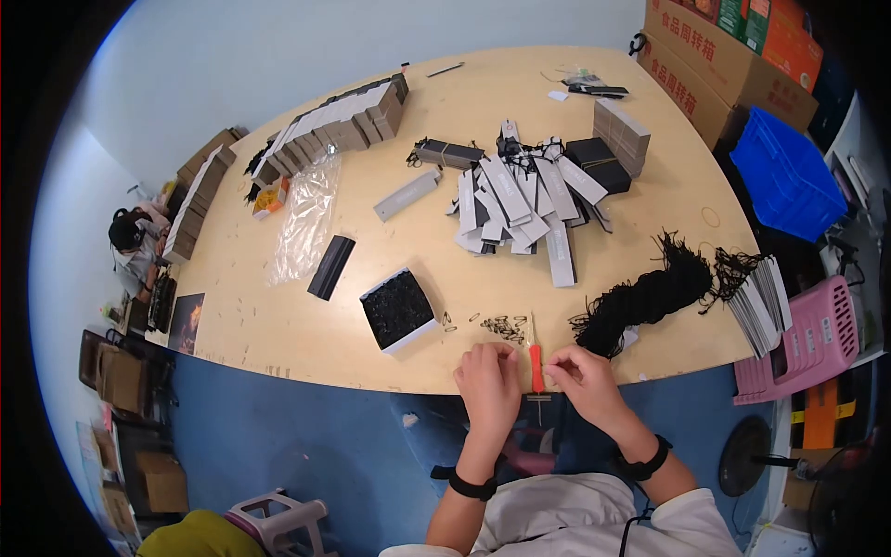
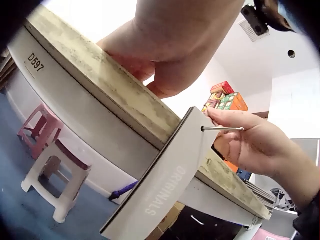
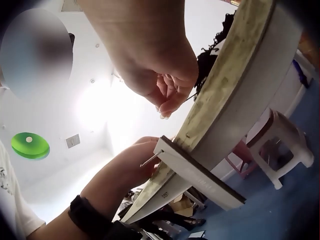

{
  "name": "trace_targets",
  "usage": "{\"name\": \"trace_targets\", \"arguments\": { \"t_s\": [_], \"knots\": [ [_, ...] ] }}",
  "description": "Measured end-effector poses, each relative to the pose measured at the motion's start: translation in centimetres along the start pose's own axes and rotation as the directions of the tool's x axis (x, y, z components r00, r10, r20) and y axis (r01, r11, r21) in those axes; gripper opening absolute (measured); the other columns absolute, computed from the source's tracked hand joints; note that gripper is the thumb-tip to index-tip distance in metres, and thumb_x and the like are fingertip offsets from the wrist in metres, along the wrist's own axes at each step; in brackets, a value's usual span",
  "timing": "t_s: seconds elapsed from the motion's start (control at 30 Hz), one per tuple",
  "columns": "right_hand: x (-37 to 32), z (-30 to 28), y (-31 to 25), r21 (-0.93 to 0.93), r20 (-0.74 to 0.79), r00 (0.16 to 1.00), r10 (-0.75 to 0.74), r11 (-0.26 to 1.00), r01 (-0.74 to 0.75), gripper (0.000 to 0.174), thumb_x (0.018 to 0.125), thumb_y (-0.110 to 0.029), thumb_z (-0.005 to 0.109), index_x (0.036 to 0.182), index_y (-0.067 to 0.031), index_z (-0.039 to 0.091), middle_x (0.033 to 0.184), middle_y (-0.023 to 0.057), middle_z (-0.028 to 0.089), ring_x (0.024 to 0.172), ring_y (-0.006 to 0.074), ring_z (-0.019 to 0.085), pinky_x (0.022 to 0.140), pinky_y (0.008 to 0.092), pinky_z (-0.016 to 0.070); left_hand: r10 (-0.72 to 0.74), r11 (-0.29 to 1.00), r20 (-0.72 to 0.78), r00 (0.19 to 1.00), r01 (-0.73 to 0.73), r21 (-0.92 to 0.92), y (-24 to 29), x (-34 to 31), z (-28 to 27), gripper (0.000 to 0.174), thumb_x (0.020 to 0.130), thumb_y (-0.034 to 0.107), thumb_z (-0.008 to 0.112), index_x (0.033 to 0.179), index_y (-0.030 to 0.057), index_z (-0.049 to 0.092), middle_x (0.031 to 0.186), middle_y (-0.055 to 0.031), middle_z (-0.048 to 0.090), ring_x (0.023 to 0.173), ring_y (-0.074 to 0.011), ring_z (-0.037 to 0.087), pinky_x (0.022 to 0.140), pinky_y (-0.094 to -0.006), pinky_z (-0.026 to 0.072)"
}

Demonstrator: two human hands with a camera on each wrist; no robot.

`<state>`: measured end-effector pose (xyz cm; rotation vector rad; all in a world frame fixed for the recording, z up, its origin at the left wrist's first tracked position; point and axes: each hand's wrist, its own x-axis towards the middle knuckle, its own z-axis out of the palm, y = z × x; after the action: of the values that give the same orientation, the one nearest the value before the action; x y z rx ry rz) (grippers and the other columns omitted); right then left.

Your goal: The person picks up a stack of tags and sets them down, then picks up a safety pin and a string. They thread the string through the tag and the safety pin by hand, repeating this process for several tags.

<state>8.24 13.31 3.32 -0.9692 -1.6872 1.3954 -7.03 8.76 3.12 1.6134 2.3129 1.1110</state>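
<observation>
At the front table edge, my left hand [image 1: 490, 385] is bent over the tabletop, its fingers curled beside a scatter of small black loops [image 1: 504, 327]. Across a red-handled tool [image 1: 535, 368] from it, my right hand [image 1: 587, 382] has thumb and forefinger brought together; I cannot tell what is between the fingertips of either hand. A pale tag [image 2: 167, 175] lettered ORIGINALS hangs against the table's edge, with a thin metal rod [image 2: 222, 129] through its hole. The left fingertips are partly hidden in the left wrist view.
Left of the hands is a white box [image 1: 399, 311] full of black pieces. A bundle of black cords [image 1: 650, 297] lies to the right, near stacked corded tags [image 1: 761, 302]. Farther back are a heap of grey tags [image 1: 520, 200], a plastic bag [image 1: 311, 213] and a dark block [image 1: 330, 267].
</observation>
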Motion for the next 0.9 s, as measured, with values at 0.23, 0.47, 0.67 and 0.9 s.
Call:
{"name": "trace_targets", "arguments": {
  "t_s": [0.23,0.47,0.67,0.9],
  "knots": [
    [0.4,0.9,0.4,0.141,-0.010,0.997,0.073,0.988,-0.071,0.010,0.088,-0.001,0.065,0.096,0.0021,0.059,0.086,0.0064,0.066,0.079,0.0075,0.063,0.069,0.0223,0.0519,0.034,0.942,0.027,0.999,-0.023,-0.334,0.3,-1.3,0.5,0.008,0.084,0.005,0.066,0.089,0.0048,0.061,0.081,-0.0101,0.060,0.076,-0.0278,0.054,0.070,-0.0382,0.0400],
    [0.6,0.8,0.5,0.189,-0.052,0.999,0.009,0.982,0.001,0.011,0.088,0.002,0.062,0.099,0.0018,0.059,0.088,0.0053,0.066,0.080,0.0076,0.063,0.070,0.0215,0.0517,0.067,0.950,-0.035,0.997,-0.074,-0.304,0.7,-1.9,0.7,0.009,0.082,0.006,0.069,0.087,0.0050,0.062,0.081,-0.0100,0.060,0.079,-0.0281,0.054,0.074,-0.0378,0.0406],
    [0.5,0.9,0.6,0.149,-0.033,0.998,0.050,0.988,-0.045,0.012,0.088,0.002,0.062,0.099,0.0019,0.059,0.088,0.0057,0.066,0.079,0.0069,0.062,0.070,0.0215,0.0516,0.079,0.948,-0.040,0.996,-0.088,-0.306,1.0,-2.0,0.5,0.011,0.080,0.005,0.071,0.088,0.0068,0.063,0.082,-0.0080,0.061,0.080,-0.0276,0.054,0.076,-0.0366,0.0397],
    [0.5,0.7,0.1,0.150,-0.006,0.993,0.117,0.982,-0.115,0.007,0.090,0.000,0.062,0.096,0.0025,0.060,0.081,0.0048,0.066,0.074,0.0072,0.062,0.065,0.0225,0.0522,0.075,0.948,-0.078,0.994,-0.096,-0.305,0.8,-2.2,0.8,0.012,0.079,0.004,0.071,0.087,0.0079,0.063,0.080,-0.0063,0.061,0.077,-0.0258,0.056,0.076,-0.0352,0.0390]
  ]
}}
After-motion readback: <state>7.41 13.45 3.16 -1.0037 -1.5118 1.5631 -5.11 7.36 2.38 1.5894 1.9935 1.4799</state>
